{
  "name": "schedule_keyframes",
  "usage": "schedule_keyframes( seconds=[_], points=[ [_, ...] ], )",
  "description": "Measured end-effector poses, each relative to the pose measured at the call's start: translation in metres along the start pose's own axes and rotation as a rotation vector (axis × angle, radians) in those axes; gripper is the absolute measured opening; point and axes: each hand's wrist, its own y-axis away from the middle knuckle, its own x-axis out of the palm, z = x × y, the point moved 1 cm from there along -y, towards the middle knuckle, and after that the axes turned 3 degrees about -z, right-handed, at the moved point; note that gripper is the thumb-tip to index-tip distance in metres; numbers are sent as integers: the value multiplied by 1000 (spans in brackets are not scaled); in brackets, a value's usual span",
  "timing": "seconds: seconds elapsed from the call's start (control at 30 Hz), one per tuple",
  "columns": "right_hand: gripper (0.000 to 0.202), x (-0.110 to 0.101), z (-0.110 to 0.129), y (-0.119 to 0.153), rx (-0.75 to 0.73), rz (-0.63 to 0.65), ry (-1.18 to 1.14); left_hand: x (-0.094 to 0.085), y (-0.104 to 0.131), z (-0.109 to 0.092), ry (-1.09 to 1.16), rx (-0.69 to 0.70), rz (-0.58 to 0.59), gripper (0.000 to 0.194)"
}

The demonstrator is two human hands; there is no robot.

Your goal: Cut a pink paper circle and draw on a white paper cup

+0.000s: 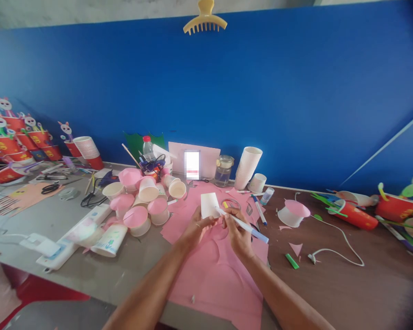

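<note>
A small white paper cup [209,205] is held up in my left hand [197,228], its fingers wrapped round the lower part. My right hand [239,231] grips a light-blue and white marker [249,228], its tip pointing at the cup's right side. Both hands are close together above large pink paper [216,284] spread over the table. Whether the marker's tip touches the cup is too small to tell.
Several paper cups with pink tops [136,220] cluster left, beside a white power strip [75,236]. Behind stand a glass jar [224,170] and stacked white cups [248,167]. To the right are a pink-topped cup [293,213], a white cable [346,238] and a green piece [292,261].
</note>
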Motion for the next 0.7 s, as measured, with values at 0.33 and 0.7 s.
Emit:
schedule_keyframes(
  seconds=[0.33, 0.7],
  points=[
    [20, 0, 2, -4, -33, -43, 1, 1, -1, 1, 20, -12, -7, 46],
    [20, 2, 1, -4, -34, -36, 68, -1, 0, 1, 4, -12, -14, 44]
  ],
)
